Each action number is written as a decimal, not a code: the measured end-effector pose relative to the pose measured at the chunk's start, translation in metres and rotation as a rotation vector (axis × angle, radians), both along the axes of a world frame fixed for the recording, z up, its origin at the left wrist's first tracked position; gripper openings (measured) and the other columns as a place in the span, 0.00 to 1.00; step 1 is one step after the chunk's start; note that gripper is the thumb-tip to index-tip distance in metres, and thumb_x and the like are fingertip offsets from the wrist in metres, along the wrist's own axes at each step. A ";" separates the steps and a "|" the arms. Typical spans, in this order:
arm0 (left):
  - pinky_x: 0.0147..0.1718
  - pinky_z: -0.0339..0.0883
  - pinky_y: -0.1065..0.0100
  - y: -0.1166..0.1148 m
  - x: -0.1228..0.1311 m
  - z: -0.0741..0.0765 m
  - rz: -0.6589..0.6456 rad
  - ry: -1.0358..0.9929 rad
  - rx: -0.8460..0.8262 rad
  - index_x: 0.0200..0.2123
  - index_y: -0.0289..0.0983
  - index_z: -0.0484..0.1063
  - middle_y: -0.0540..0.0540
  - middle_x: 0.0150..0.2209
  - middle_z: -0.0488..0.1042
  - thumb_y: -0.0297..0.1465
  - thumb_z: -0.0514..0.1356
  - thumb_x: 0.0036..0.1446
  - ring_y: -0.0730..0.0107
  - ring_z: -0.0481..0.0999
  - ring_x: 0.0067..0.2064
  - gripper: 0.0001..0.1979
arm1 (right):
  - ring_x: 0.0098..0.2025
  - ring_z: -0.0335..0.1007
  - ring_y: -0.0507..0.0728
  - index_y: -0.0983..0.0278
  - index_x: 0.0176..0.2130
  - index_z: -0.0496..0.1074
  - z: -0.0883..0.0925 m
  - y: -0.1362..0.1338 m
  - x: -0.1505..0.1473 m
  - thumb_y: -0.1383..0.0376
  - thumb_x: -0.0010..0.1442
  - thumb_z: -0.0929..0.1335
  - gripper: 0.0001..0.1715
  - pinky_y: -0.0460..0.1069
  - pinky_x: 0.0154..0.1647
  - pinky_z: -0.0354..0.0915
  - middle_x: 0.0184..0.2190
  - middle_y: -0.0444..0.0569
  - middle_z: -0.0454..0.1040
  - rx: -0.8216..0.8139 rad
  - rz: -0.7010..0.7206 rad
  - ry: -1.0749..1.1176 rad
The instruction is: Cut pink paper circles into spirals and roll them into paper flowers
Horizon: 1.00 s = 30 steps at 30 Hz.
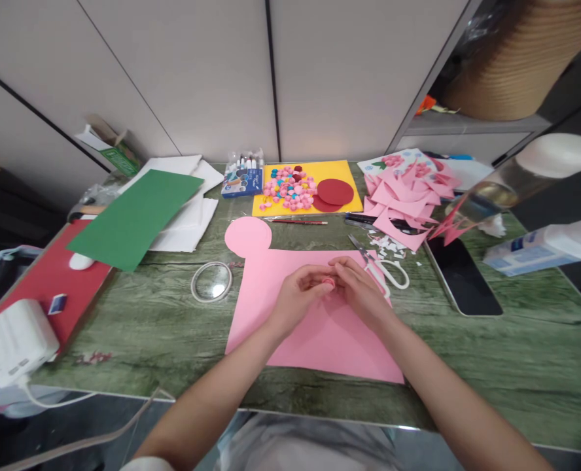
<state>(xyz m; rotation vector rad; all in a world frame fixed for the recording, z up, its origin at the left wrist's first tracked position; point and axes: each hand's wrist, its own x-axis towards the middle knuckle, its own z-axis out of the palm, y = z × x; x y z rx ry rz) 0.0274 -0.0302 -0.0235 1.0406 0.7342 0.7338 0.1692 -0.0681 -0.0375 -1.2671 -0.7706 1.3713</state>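
Being clamped in left hand fingers: small pink roll | right hand fingers: grip unclear | uncurling or slipping possibly being risked by slackened pressure

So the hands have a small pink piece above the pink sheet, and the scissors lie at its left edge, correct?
Wrong side: the head view shows the scissors at the right edge of the pink sheet. The hands do have a small pink piece above it.
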 end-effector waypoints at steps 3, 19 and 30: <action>0.37 0.66 0.69 0.000 0.000 0.001 0.006 -0.025 0.010 0.38 0.37 0.72 0.47 0.37 0.75 0.28 0.64 0.46 0.74 0.72 0.35 0.13 | 0.31 0.67 0.52 0.58 0.37 0.64 0.001 -0.001 -0.001 0.53 0.55 0.66 0.13 0.47 0.30 0.59 0.30 0.42 0.71 -0.001 -0.002 0.079; 0.40 0.64 0.67 0.002 -0.002 0.005 0.024 -0.175 -0.162 0.35 0.36 0.72 0.51 0.28 0.75 0.28 0.67 0.42 0.75 0.74 0.32 0.14 | 0.32 0.69 0.54 0.58 0.37 0.65 0.003 0.000 -0.001 0.51 0.53 0.67 0.16 0.49 0.34 0.62 0.33 0.45 0.74 -0.039 -0.023 0.070; 0.32 0.62 0.75 0.002 -0.001 -0.001 -0.044 -0.290 -0.424 0.32 0.35 0.73 0.50 0.29 0.74 0.28 0.66 0.45 0.78 0.73 0.32 0.08 | 0.32 0.69 0.53 0.58 0.37 0.67 0.002 0.000 -0.001 0.48 0.51 0.67 0.19 0.49 0.35 0.61 0.30 0.44 0.73 -0.002 -0.044 -0.013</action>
